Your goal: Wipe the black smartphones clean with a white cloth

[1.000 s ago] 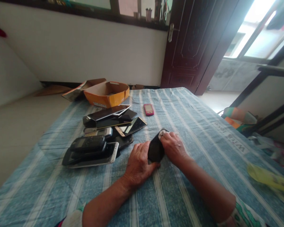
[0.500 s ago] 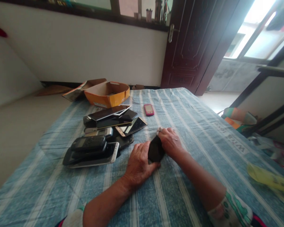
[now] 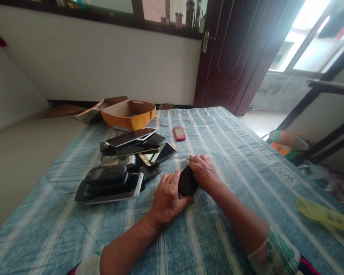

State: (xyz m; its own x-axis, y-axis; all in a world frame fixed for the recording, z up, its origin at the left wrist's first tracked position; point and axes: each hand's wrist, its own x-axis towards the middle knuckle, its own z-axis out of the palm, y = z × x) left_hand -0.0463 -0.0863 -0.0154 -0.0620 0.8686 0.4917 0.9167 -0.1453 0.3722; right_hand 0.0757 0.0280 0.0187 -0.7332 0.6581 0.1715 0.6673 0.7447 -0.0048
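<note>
A dark phone [image 3: 187,182] lies on the striped blue cloth between my hands. My left hand [image 3: 167,196] grips its left side and near edge, with the thumb along the bottom. At the phone's far end, my right hand [image 3: 203,172] presses a small white wad, a tissue or cloth [image 3: 190,157], against it; the fingers are closed round the wad and hide most of it. Left of my hands is a heap of phones, among them a gold-edged phone [image 3: 158,153], a black handset [image 3: 106,175] and a silver-edged phone [image 3: 114,193]. A pink phone [image 3: 179,133] lies farther off.
An orange cardboard box [image 3: 129,121] with its lid open stands at the table's far left. A yellow plastic bag [image 3: 323,217] lies at the right edge. The striped tablecloth [image 3: 235,152] covers the table, and a dark red door [image 3: 226,57] stands beyond it.
My right hand and the white wad have shifted very slightly left along the phone's far end. My left hand keeps its hold. The whole view has moved a little.
</note>
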